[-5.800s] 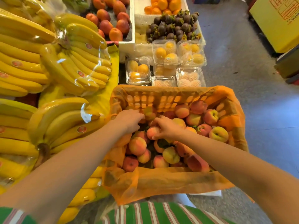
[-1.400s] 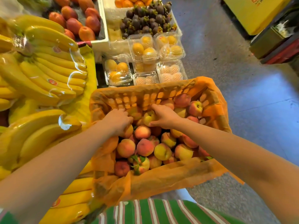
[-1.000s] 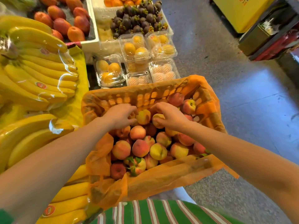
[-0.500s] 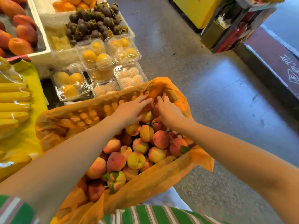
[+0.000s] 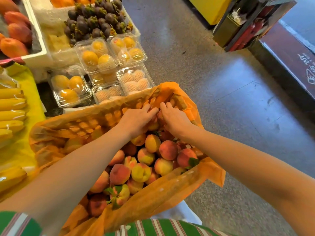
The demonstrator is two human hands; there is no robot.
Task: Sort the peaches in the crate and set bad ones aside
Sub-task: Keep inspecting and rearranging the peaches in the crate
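A crate lined with orange plastic (image 5: 85, 123) sits in front of me, filled with red and yellow peaches (image 5: 167, 149). Both my hands reach into its far right corner. My left hand (image 5: 136, 121) lies over the peaches there with fingers stretched forward. Close beside it, my right hand (image 5: 173, 120) touches the fruit with its fingertips at the crate wall. A reddish peach (image 5: 157, 116) shows between the two hands; neither hand visibly grips it. The fruit under my palms is hidden.
Clear clamshell boxes of yellow fruit (image 5: 97, 57) stand just beyond the crate. Further back lie mangosteens (image 5: 95, 19) and mangoes (image 5: 13, 36) in white boxes. Bananas (image 5: 12, 113) are at the left. Grey floor (image 5: 230, 99) spreads to the right.
My hands have moved from the crate's middle to its far right corner and come close together. The view has swung right, and the bananas slid toward the left edge.
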